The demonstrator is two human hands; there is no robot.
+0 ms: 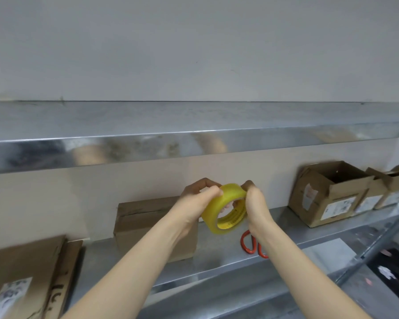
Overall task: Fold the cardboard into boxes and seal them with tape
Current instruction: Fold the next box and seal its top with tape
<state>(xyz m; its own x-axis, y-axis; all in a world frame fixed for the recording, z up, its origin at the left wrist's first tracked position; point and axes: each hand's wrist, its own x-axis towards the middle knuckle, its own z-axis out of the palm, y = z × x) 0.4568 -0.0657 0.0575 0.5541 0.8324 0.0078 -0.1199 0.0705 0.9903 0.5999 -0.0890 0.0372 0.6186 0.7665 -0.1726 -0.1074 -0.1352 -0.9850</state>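
I hold a yellow roll of tape [219, 211] in the air with both hands, above a steel table [217, 256]. My left hand [194, 203] grips the roll's left side, fingers curled over its top edge. My right hand [255, 203] grips the right side, fingertips at the rim and inside the core. A closed cardboard box [143, 224] stands on the table just behind my left forearm. Orange-handled scissors [249, 244] lie on the table under my right wrist, partly hidden by it.
A steel shelf [194, 143] runs across above the table. At the right stand open cardboard boxes [327, 194] in a row. Flat cardboard pieces [25, 277] lie at the lower left. A lower steel surface [217, 300] extends toward me.
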